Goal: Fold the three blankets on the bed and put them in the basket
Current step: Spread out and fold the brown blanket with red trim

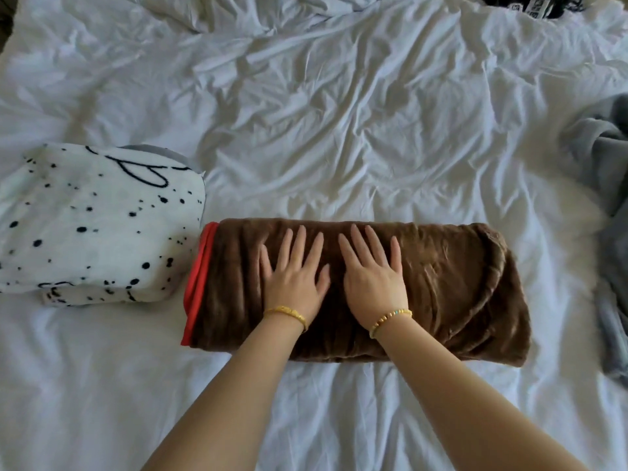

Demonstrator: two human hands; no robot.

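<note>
A brown blanket point(452, 287) with a red edge lies folded into a long bundle across the bed in front of me. My left hand point(295, 273) and my right hand point(372, 271) press flat on its top, side by side, fingers straight and spread. A white blanket with black spots point(91, 226) sits folded on the bed just left of the brown one. A grey blanket point(608, 185) lies crumpled at the right edge of the view. No basket is in view.
The bed is covered by a rumpled white sheet point(323, 130). A dark item with a white label point(530, 5) shows at the top right edge.
</note>
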